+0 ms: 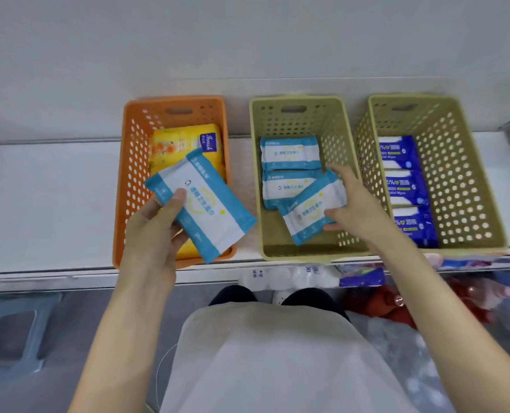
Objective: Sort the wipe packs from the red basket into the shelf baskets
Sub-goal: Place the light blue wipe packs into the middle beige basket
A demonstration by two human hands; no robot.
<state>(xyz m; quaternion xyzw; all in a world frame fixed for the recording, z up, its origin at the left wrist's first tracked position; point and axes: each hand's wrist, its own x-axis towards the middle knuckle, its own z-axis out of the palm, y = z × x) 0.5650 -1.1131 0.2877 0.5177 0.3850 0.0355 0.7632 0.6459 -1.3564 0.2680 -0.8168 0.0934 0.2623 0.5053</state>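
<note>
Three baskets stand on the white shelf (45, 204). The orange basket (128, 180) at the left holds yellow wipe packs (173, 144). My left hand (155, 231) grips a light-blue and white wipe pack (206, 204) above that basket's front right corner. The middle beige basket (301, 254) holds two light-blue packs (289, 153) lying flat and a third pack (307, 213) tilted in front of them. My right hand (355, 207) reaches into it with fingers spread, touching the tilted pack's right edge. The right beige basket (462, 174) holds three dark-blue packs (405, 189).
Below the shelf edge at the lower right lies a red basket (390, 308) with packs in it, partly hidden by my right arm. White packages (283, 277) sit just under the shelf front. A grey stool or bin (12, 335) stands at the lower left.
</note>
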